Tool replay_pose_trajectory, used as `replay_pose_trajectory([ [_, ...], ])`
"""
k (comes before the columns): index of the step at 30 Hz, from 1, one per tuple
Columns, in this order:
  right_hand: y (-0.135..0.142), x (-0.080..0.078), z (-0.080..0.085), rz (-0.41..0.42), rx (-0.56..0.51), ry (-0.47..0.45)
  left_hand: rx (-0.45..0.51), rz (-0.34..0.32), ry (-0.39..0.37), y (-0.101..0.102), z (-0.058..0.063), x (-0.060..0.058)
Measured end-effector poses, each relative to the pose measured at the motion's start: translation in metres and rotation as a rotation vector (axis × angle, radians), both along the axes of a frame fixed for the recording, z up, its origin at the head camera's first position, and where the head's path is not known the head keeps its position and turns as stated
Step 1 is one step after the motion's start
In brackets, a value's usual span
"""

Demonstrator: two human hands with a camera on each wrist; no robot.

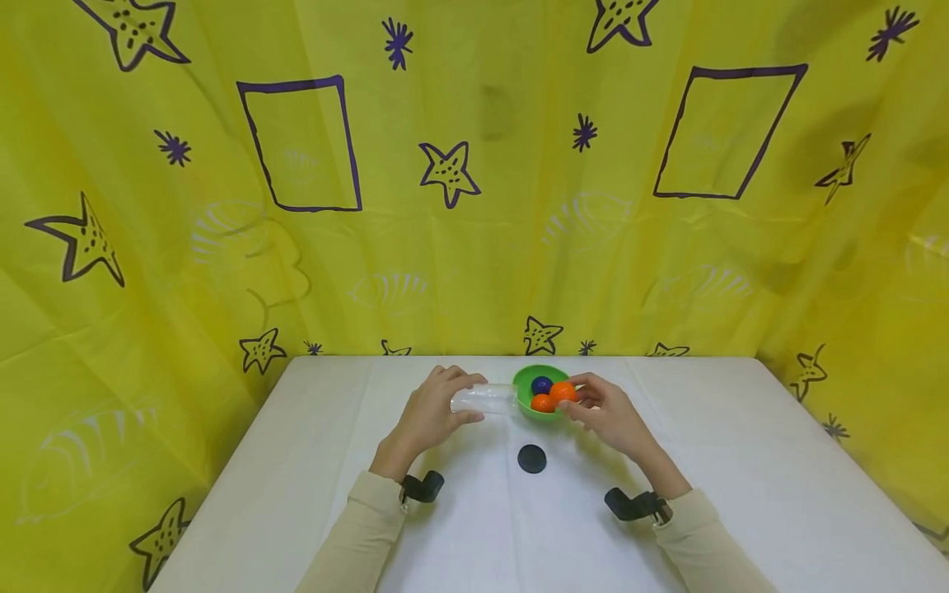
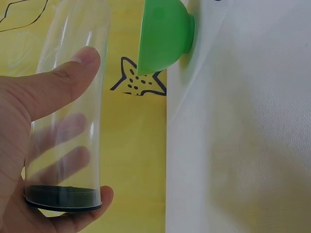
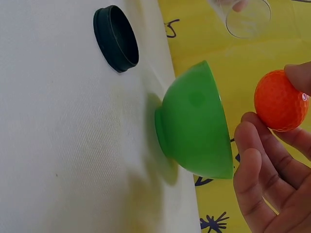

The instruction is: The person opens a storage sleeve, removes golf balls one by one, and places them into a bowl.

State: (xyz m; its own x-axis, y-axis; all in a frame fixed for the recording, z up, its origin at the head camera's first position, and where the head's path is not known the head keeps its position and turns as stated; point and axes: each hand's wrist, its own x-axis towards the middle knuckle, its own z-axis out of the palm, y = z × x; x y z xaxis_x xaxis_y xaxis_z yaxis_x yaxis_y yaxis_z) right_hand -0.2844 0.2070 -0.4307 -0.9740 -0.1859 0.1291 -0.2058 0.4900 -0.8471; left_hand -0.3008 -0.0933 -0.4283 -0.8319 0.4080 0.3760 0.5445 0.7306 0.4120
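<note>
My left hand (image 1: 433,412) grips a clear plastic tube (image 1: 485,399), thumb on one side and fingers on the other. It lies sideways above the table, its open end towards the green bowl (image 1: 522,382). A black cap (image 2: 63,198) closes the tube's other end, and no ball shows inside. Over the bowl's right rim, my right hand (image 1: 610,413) pinches an orange golf ball (image 3: 279,101) between thumb and fingers. Inside the bowl are a dark blue ball (image 1: 541,385) and another orange ball (image 1: 541,403).
A loose black cap (image 1: 531,459) lies on the white-covered table (image 1: 474,527), nearer to me than the bowl. Behind the table's far edge hangs a yellow curtain (image 1: 504,247) with starfish drawings; it also runs along both sides.
</note>
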Motion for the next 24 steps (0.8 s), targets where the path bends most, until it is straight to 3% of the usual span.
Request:
replay_pose_trajectory([
  [8,0.012,-0.01,-0.009,-0.055,0.022,0.035,0.004,0.01,-0.018,-0.001,0.002,0.001],
  [24,0.021,-0.011,-0.01,-0.126,0.05,0.045,0.029,0.01,-0.009,-0.003,0.002,0.0],
])
